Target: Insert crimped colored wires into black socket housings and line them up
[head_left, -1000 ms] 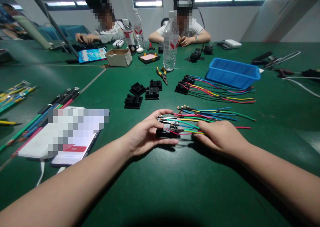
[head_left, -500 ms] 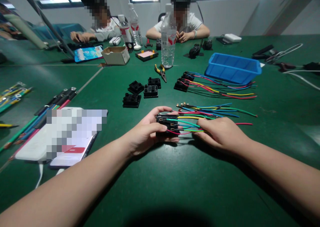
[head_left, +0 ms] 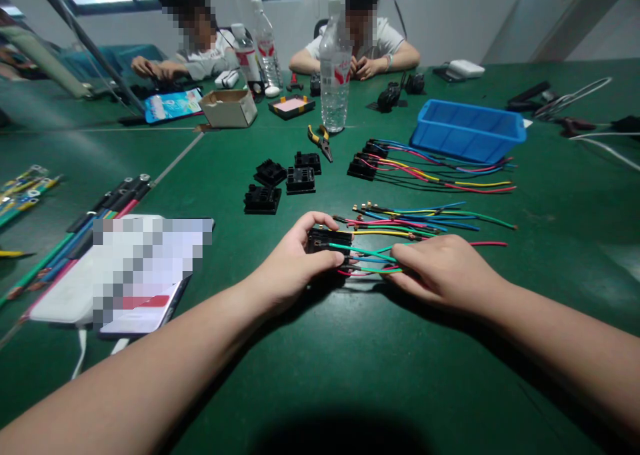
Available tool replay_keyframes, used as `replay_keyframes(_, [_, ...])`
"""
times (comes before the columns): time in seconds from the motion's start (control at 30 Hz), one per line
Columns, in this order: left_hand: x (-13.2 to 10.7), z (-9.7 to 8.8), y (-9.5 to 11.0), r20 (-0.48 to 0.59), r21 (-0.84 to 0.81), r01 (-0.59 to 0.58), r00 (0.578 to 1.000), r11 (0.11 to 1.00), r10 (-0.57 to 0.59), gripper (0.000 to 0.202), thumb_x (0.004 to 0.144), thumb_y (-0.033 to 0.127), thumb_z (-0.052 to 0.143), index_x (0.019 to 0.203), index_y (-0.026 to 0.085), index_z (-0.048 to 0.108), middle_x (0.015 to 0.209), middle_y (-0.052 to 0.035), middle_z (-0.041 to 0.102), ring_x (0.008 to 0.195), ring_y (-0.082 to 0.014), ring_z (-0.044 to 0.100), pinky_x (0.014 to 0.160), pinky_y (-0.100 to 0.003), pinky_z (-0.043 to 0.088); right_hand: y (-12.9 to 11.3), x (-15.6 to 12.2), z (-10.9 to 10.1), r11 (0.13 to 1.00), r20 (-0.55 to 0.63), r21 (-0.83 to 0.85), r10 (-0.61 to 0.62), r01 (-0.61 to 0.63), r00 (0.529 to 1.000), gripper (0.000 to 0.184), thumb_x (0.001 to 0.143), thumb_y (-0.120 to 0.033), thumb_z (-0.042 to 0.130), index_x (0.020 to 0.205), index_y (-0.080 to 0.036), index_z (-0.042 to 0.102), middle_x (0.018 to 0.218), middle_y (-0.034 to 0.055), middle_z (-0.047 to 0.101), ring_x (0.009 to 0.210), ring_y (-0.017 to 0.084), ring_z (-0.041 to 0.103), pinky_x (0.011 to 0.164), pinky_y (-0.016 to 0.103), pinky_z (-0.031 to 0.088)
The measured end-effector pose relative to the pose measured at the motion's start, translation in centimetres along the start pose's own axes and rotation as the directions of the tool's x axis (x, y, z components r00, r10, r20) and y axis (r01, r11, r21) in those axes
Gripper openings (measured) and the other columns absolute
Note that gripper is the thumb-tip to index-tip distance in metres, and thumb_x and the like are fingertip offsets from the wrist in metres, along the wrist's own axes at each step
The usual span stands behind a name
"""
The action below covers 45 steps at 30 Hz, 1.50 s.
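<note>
My left hand (head_left: 305,255) is closed around a black plastic terminal block (head_left: 327,239), thumb on its near face and fingers behind. Coloured wires (head_left: 367,249) in green, blue, yellow and red run from the block to the right. My right hand (head_left: 440,268) pinches some of these wires a short way from the block; its fingertips are partly hidden. Just beyond my hands lies a bundle of loose wires (head_left: 425,218) with brass terminals on their left ends. Two wired black blocks (head_left: 364,165) rest farther back, their wires stretching right.
Several bare black blocks (head_left: 301,179) sit ahead of my left hand, near yellow-handled pliers (head_left: 321,143). A blue bin (head_left: 467,131) stands at the back right, a water bottle (head_left: 335,75) in the middle. At left lie a phone (head_left: 150,308), a white power bank (head_left: 65,288) and thick cables (head_left: 100,221). Two people sit opposite.
The block has tilted and shifted slightly left in my left hand, and the thumb lies farther toward its right edge. My right hand keeps its pinch on the wires, nearly in place.
</note>
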<state>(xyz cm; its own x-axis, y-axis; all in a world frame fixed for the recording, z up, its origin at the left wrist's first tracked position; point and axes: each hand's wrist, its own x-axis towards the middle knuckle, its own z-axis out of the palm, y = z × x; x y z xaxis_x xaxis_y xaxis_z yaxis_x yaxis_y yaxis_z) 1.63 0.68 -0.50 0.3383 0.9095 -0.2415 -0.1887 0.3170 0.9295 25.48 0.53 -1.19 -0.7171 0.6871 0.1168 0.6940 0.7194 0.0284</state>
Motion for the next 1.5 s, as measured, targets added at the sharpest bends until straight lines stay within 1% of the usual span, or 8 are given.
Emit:
replay_keyframes(0.13, [-0.04,-0.16,0.1,0.044,0.002,0.028,0.999,1.0,-0.028,0.041,0.07,0.014,0.073,0.101,0.024,0.048,0.098,-0.0005,0.064,0.085,-0.0177,0.066,0.079,-0.032,0.05,0.08,0.0,0.04,1.0,0.0,0.008,0.004,-0.004,1.0,0.025,0.093,-0.034,0.038,0.076,-0.02,0.05,0.06,0.001,0.06,0.05,0.014,0.049,0.054,0.03,0.016])
replay_keyframes(0.27, [-0.07,-0.49,0.21,0.112,0.054,0.01,0.994,0.999,-0.016,0.049,0.07,0.015,0.075,0.11,0.025,0.049,0.106,-0.0025,0.064,0.093,-0.0197,0.065,0.085,-0.034,0.049,0.13,0.02,0.01,1.0,-0.008,0.016,0.023,-0.023,1.0,0.025,0.093,-0.031,0.036,0.075,-0.02,0.049,0.061,0.0012,0.061,0.051,0.014,0.05,0.054,0.029,0.017])
replay_keyframes(0.5, [0.01,-0.42,0.24,0.061,0.109,0.007,0.998,0.994,-0.014,0.048,0.067,0.008,0.073,0.105,0.025,0.05,0.093,0.0026,0.063,0.076,-0.0114,0.061,0.069,-0.022,0.045,0.14,0.14,0.08,0.999,0.047,-0.013,0.04,-0.04,0.998,0.025,0.094,-0.033,0.037,0.076,-0.02,0.049,0.062,0.0013,0.062,0.051,0.014,0.052,0.053,0.029,0.016])
replay_keyframes(0.73, [-0.01,-0.29,0.28,0.033,0.154,-0.008,0.999,0.988,0.003,0.044,0.065,0.008,0.073,0.099,0.024,0.051,0.084,0.0048,0.06,0.067,-0.009,0.056,0.065,-0.021,0.043,0.15,0.22,0.16,0.998,0.051,-0.012,0.055,-0.054,0.997,0.025,0.093,-0.033,0.037,0.075,-0.02,0.049,0.06,0.001,0.061,0.049,0.014,0.049,0.053,0.029,0.014])
replay_keyframes(0.93, [0.05,-0.67,0.32,0.127,0.074,0.007,0.992,0.997,-0.016,0.048,0.069,0.008,0.07,0.108,0.025,0.049,0.098,0.0007,0.063,0.082,-0.0134,0.063,0.074,-0.024,0.048,0.23,0.14,0.08,0.999,0.025,0.006,0.036,-0.036,0.999,0.025,0.093,-0.032,0.037,0.075,-0.02,0.05,0.06,0.001,0.06,0.049,0.014,0.05,0.053,0.029,0.016])
replay_keyframes(1.17, [-0.19,-0.54,0.45,0.133,0.003,-0.012,0.991,1.0,0.012,0.055,0.067,0.005,0.073,0.113,0.025,0.05,0.131,-0.0048,0.056,0.107,-0.0209,0.063,0.092,-0.033,0.049,0.1,0.12,-0.11,0.998,-0.015,0.041,0.037,-0.036,0.999,0.029,0.094,-0.036,0.037,0.074,-0.02,0.05,0.059,0.0013,0.059,0.05,0.015,0.051,0.053,0.029,0.019])
replay_keyframes(1.3, [-0.33,-0.38,0.43,0.126,-0.019,-0.021,0.992,1.0,0.023,0.055,0.067,0.009,0.075,0.113,0.024,0.05,0.129,-0.0063,0.057,0.1,-0.0211,0.066,0.089,-0.033,0.051,0.02,0.13,-0.23,0.999,-0.042,0.052,0.017,-0.015,0.999,0.029,0.094,-0.035,0.038,0.073,-0.02,0.05,0.058,0.0013,0.059,0.051,0.015,0.051,0.054,0.029,0.02])
replay_keyframes(1.5, [-0.14,-0.61,0.1,0.132,0.028,-0.015,0.991,0.999,0.011,0.053,0.07,0.009,0.074,0.114,0.025,0.049,0.11,-0.0027,0.065,0.089,-0.0163,0.067,0.08,-0.027,0.05,0.06,0.12,-0.26,0.998,-0.044,0.06,-0.006,0.009,0.999,0.029,0.094,-0.034,0.038,0.072,-0.02,0.049,0.058,0.001,0.058,0.051,0.015,0.051,0.054,0.029,0.021])
